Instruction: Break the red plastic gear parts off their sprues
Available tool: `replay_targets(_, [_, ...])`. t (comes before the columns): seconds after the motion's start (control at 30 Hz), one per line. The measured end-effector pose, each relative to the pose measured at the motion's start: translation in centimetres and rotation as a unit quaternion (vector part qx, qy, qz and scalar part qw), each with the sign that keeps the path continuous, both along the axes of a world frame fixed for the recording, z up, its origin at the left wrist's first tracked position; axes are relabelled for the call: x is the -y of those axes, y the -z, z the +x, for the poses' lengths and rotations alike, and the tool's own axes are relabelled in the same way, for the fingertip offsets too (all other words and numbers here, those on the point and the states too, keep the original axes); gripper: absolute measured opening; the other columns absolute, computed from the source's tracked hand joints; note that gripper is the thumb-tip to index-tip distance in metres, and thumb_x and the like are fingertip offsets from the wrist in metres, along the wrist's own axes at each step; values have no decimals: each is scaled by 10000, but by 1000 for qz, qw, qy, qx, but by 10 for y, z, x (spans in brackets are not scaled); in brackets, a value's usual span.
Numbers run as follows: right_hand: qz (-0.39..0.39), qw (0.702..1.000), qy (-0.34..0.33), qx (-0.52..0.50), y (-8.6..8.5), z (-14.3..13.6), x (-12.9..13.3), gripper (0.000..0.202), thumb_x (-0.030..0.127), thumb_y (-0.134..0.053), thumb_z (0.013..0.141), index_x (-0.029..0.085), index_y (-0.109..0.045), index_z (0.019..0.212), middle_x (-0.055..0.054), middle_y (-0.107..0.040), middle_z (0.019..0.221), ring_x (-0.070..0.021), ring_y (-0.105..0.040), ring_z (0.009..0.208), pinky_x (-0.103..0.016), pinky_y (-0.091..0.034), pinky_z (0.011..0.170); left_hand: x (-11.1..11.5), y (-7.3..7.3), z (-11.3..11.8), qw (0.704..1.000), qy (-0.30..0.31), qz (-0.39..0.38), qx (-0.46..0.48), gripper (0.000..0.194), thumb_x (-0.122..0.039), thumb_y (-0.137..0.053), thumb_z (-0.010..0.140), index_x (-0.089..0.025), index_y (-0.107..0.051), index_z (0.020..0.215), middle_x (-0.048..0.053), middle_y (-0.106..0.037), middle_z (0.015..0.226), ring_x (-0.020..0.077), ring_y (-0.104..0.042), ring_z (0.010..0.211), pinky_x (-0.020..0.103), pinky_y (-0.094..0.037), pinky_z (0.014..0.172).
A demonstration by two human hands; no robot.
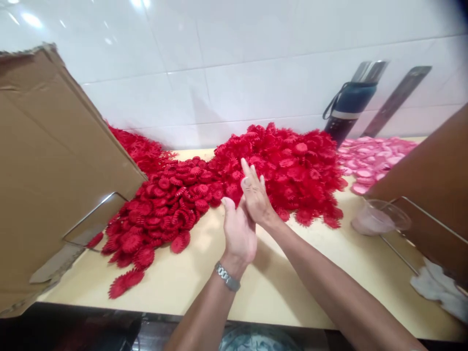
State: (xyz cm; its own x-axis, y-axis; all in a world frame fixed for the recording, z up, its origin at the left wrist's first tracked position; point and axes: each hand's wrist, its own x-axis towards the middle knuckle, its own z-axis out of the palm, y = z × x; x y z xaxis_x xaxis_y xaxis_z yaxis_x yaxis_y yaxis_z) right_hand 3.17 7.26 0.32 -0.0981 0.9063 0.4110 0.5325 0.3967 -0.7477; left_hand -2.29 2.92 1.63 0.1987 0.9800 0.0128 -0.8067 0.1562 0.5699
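My left hand (pixel 238 233), with a metal-band watch (pixel 227 277) on its wrist, is turned palm inward with the thumb raised. Against its palm lies my right hand (pixel 258 197), fingers stretched out and a ring on one finger. Whether anything sits between the two palms is hidden. Both hands are over the pale table (pixel 204 282), in front of a large heap of red frilled paper-like flower pieces (pixel 292 170). To the left, a heap of smaller, more closed red flower pieces (pixel 164 200) spreads toward the front edge.
Cardboard panels (pixel 62 161) on wire stands rise at left and right. By the tiled wall stand a dark blue bottle (pixel 353 100) and a metal ruler-like strip (pixel 398 100). Pink pieces (pixel 376 158), a clear plastic cup (pixel 376 219) and white tissue (pixel 437 285) are on the right.
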Motion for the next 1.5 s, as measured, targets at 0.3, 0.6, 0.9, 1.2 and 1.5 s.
replay_targets(0.3, [58,998,1,0,3,3,3,607,555,-132,912,227,-249,1409,-39,-278,1453,-239,-130,1365,-529,-40,1093,0,5,1,999,10,-50,13,528,-544,-360,848,-143,-633,1055,113,-599,1187,228,-473,1194,340,-390,977])
replay_targets(0.6, [-81,947,-50,-307,-15,33,-5,583,569,-261,899,133,-580,1116,-84,-678,907,-175,-621,923,-336,-462,889,-1,24,-17,986,-30,-162,-34,179,-72,-467,783,-98,-619,874,94,-678,842,186,-650,828,360,-500,818])
replay_targets(0.9, [-90,960,-46,-262,4,72,2,375,482,-571,787,151,-651,944,-40,-671,762,-165,-638,753,-326,-504,778,11,29,-25,979,-17,-90,-182,207,-14,-555,683,-97,-580,872,82,-684,785,187,-670,770,309,-530,740])
replay_targets(1.2, [-84,970,-37,-226,9,79,17,328,416,-539,825,144,-646,974,-38,-667,774,-153,-632,745,-303,-503,752,20,29,-22,967,5,-43,-251,204,-145,-621,687,-110,-555,877,57,-676,682,172,-661,575,261,-530,548])
replay_targets(1.5, [-95,975,-47,-196,10,77,22,280,360,-493,855,134,-641,929,-26,-647,737,-134,-611,708,-253,-485,675,19,24,-20,947,38,-55,-315,260,-369,-656,686,-133,-560,740,-12,-592,506,121,-534,335,209,-419,315])
